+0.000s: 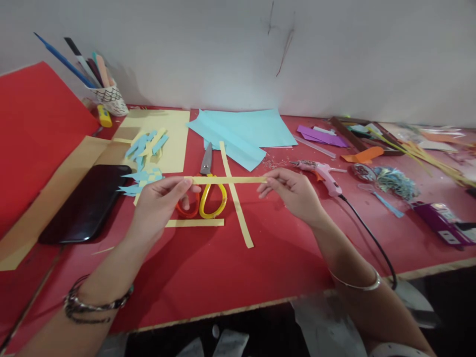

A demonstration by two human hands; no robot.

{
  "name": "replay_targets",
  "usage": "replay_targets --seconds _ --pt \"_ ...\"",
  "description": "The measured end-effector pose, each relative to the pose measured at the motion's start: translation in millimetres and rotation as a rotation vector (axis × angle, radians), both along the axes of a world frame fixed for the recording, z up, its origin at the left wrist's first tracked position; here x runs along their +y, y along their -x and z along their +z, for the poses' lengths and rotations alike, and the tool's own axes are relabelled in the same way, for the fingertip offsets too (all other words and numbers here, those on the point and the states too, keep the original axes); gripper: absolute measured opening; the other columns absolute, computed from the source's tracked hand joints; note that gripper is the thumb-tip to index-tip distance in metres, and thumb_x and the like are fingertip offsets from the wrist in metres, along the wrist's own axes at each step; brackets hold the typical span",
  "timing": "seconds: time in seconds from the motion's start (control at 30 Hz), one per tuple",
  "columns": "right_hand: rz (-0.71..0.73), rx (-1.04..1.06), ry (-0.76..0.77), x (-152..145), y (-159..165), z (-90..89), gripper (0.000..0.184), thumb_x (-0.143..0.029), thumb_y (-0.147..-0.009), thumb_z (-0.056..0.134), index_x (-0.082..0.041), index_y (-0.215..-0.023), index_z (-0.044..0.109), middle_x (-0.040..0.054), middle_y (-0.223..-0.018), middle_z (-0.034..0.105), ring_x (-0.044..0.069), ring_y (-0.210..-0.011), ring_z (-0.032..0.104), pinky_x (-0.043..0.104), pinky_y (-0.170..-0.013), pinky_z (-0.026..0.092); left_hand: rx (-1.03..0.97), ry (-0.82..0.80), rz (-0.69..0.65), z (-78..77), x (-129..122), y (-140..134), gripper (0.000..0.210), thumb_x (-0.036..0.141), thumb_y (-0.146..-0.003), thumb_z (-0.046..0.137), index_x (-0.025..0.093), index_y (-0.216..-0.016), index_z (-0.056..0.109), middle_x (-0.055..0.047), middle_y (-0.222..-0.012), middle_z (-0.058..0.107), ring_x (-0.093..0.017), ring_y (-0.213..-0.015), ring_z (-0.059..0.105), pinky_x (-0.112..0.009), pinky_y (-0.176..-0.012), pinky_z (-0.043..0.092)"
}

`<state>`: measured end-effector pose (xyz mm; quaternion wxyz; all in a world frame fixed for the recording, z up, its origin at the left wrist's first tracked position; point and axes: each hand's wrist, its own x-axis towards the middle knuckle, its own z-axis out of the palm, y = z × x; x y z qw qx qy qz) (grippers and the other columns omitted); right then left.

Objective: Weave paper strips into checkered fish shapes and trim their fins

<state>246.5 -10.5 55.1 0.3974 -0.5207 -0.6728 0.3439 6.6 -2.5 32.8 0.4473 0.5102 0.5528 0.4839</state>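
Between my two hands a yellow paper strip (226,180) is stretched out level above the red table. My left hand (163,196) pinches its left end between thumb and fingers. At the right end, the fingertips of my right hand (292,191) are closed on the strip. Below it lies a pair of scissors (213,201) with one red and one yellow handle loop, partly hidden by the strip and my left fingers. A second yellow strip (241,220) lies slantwise on the table, and a shorter one (201,223) rests beneath the scissor handles.
Woven blue and yellow paper pieces (143,176) and a black phone (87,203) lie left. Blue paper sheets (245,131) are at the back. To the right are a pink glue gun (320,176) with its cord, a purple power strip (444,223) and a pen cup (111,99) back left.
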Motion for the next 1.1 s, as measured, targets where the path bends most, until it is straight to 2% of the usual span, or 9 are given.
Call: replay_targets --seconds 0.17,0.47,0.53,0.63,0.7,0.8,0.87,0.97,1.1 --pt "-0.052 -0.079 -0.055 -1 1 0.5 0.014 -0.019 -0.081 0.043 -0.016 -0.069 0.05 -0.0017 -0.061 0.062 0.009 -0.05 0.061 0.02 -0.049 0.042 0.119 -0.008 0.0 8.3 -3 -3 0.016 0.029 -0.07 0.056 0.019 -0.059 0.063 0.004 -0.048 0.056 -0.008 -0.043 0.046 -0.02 -0.046 0.043" --pt "-0.052 -0.157 -0.137 -1 1 -7.1 0.014 -0.017 -0.081 0.041 -0.018 -0.068 0.043 -0.0024 -0.058 0.06 0.008 -0.05 0.059 0.02 -0.053 0.042 0.258 -0.042 0.008 11.4 -1 0 0.017 0.032 -0.073 0.053 0.018 -0.071 0.064 0.0 -0.064 0.062 -0.01 -0.051 0.051 -0.022 -0.054 0.046" --pt "-0.039 -0.18 -0.153 -2 3 -7.7 0.013 -0.018 -0.081 0.04 -0.018 -0.069 0.043 -0.0025 -0.058 0.06 0.008 -0.05 0.058 0.019 -0.051 0.041 0.375 -0.164 0.061 11.7 -1 2 0.02 0.032 -0.073 0.053 0.019 -0.085 0.062 -0.002 -0.079 0.062 -0.012 -0.061 0.055 -0.025 -0.063 0.047" --pt "0.037 -0.308 -0.193 -5 12 -7.5 0.013 -0.019 -0.082 0.04 -0.018 -0.07 0.046 -0.0016 -0.059 0.059 0.008 -0.052 0.056 0.018 -0.051 0.039 0.643 -0.488 0.087 15.5 -6 -1 0.03 0.029 -0.076 0.051 0.02 -0.105 0.053 -0.007 -0.104 0.055 -0.018 -0.09 0.055 -0.031 -0.084 0.042" --pt "0.126 -0.43 -0.269 -10 20 -5.9 0.016 -0.021 -0.083 0.039 -0.018 -0.071 0.049 -0.0005 -0.059 0.059 0.009 -0.052 0.054 0.019 -0.052 0.038 0.808 -0.671 -0.047 18.6 -13 -7 0.029 0.029 -0.079 0.048 0.019 -0.106 0.051 -0.009 -0.11 0.054 -0.021 -0.104 0.048 -0.035 -0.091 0.036" --pt "0.234 -0.511 -0.405 -19 33 -0.3 0.021 -0.024 -0.085 0.038 -0.017 -0.072 0.053 0.0008 -0.058 0.057 0.01 -0.052 0.051 0.02 -0.052 0.036 0.946 -0.792 -0.314 21.8 -25 -20 0.025 0.032 -0.082 0.045 0.018 -0.101 0.054 -0.007 -0.103 0.06 -0.021 -0.099 0.052 -0.04 -0.093 0.031" --pt "0.27 -0.487 -0.423 -25 37 4.5 0.022 -0.023 -0.086 0.038 -0.018 -0.073 0.054 0.0011 -0.059 0.058 0.01 -0.053 0.051 0.02 -0.053 0.036 0.979 -0.78 -0.421 23.5 -32 -24 0.024 0.03 -0.086 0.036 0.018 -0.089 0.057 -0.004 -0.082 0.065 -0.017 -0.079 0.058 -0.038 -0.087 0.035" --pt "0.285 -0.446 -0.358 -30 36 8.8 0.02 -0.023 -0.086 0.038 -0.018 -0.075 0.054 0.001 -0.063 0.06 0.009 -0.055 0.052 0.018 -0.054 0.037 1.035 -0.624 -0.487 26.1 -40 -20 0.038 0.028 -0.089 0.025 0.018 -0.074 0.058 -0.001 -0.057 0.06 -0.015 -0.054 0.054 -0.028 -0.059 0.04" --pt "0.294 -0.435 -0.266 -34 27 5.3 0.018 -0.021 -0.084 0.039 -0.017 -0.074 0.053 0.0 -0.06 0.058 0.008 -0.051 0.051 0.017 -0.05 0.036 0.96 -0.311 -0.587 24.6 -50 -1 0.038 0.034 -0.088 0.026 0.02 -0.071 0.058 0.0 -0.057 0.061 -0.014 -0.05 0.054 -0.022 -0.044 0.033"
